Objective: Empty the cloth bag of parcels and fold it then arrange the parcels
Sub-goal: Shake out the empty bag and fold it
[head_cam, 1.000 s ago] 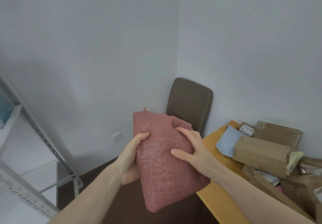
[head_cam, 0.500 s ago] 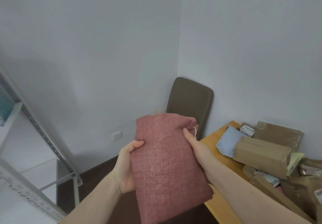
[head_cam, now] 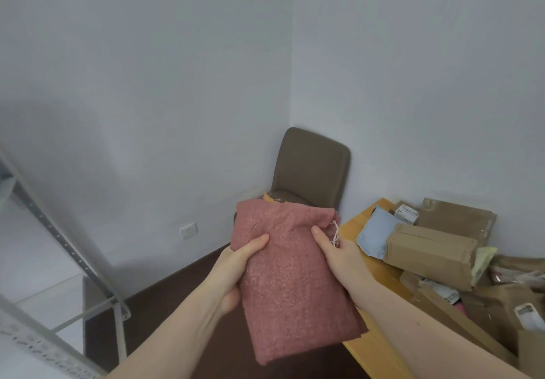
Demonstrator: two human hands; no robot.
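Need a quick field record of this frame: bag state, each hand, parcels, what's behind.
bag: pink cloth bag, folded into a thick bundle, held in the air
left hand: left hand grips the bag's left edge, thumb on front
right hand: right hand grips the bag's right edge, thumb on front
parcels: brown parcels and a blue-grey mailer piled on the wooden table, unarranged
behind: brown chair in the corner

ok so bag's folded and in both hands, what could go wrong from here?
The folded cloth bag is only pinched at its sides by the left hand and right hand, held in the air, so it may unfold. The parcels crowd the wooden table, so setting it down could knock one off.
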